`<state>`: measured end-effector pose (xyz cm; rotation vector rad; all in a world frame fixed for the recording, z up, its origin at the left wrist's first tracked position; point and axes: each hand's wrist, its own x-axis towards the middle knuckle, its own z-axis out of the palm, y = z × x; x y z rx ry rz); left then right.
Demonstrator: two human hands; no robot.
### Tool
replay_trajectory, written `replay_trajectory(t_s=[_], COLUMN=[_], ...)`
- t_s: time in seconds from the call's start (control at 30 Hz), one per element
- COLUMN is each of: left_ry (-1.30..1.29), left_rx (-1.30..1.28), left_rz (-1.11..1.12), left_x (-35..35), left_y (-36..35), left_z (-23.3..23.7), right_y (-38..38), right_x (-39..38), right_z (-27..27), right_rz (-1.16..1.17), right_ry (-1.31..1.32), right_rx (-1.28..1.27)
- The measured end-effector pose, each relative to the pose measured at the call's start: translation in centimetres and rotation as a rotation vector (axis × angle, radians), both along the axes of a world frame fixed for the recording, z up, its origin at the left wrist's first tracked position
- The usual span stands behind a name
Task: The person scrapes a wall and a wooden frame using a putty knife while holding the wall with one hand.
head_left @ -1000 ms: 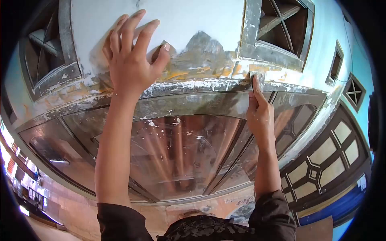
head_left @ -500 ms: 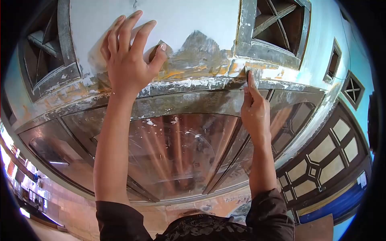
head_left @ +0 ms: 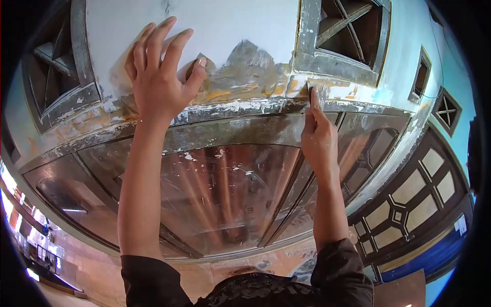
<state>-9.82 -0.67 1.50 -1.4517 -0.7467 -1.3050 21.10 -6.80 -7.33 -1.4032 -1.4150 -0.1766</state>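
Observation:
High on the left, my left hand (head_left: pixel 161 82) rests against the white wall (head_left: pixel 230 25) with its fingers spread and nothing in it. My right hand (head_left: pixel 321 130) is raised to the stained strip of wall just above the dark wooden frame (head_left: pixel 238 124). Its index finger points up along a thin, small scraper (head_left: pixel 310 88), which is mostly hidden by the fingers. Only a dark edge of the scraper shows at the fingertip, against the wall. Between the hands lie a grey bare patch (head_left: pixel 250 55) and patchy orange and white paint (head_left: pixel 220 94).
Below the frame are glass panes (head_left: pixel 230 194) with paint flecks. Crossed-bar vents (head_left: pixel 350 30) flank the white wall at the upper right and upper left. A dark panelled door (head_left: pixel 409 204) stands at the right, near a blue surface (head_left: pixel 429 258).
The right hand and scraper have shifted slightly left and up in view. The left hand stays on the wall, while the whole view has moved a little.

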Motion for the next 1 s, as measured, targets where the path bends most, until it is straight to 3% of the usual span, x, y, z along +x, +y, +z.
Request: replay_trajectory(t_s=[0.07,0.1,0.2,0.43,1.0], left_ry=[-0.001,-0.003,-0.007,-0.02,-0.019], left_rx=[-0.003,-0.008,0.042,-0.001,0.013], left_rz=[0.002,0.004,-0.004,-0.004,0.01], left_x=[-0.1,-0.1,0.0,-0.1,0.1], left_y=[0.0,0.1,0.3,0.1,0.0], left_z=[-0.1,-0.1,0.1,0.0,0.1], right_y=[-0.7,0.0,-0.6,-0.3,-0.1], right_x=[0.0,-0.2,-0.5,2.2,2.2], right_z=[-0.1,0.2,1.2,-2.9,-2.5], right_rz=[0.019,0.079,0.042,0.019,0.037], right_ry=[-0.053,-0.05,0.0,-0.091,-0.099], right_rx=[0.018,0.198,0.055,0.053,0.06])
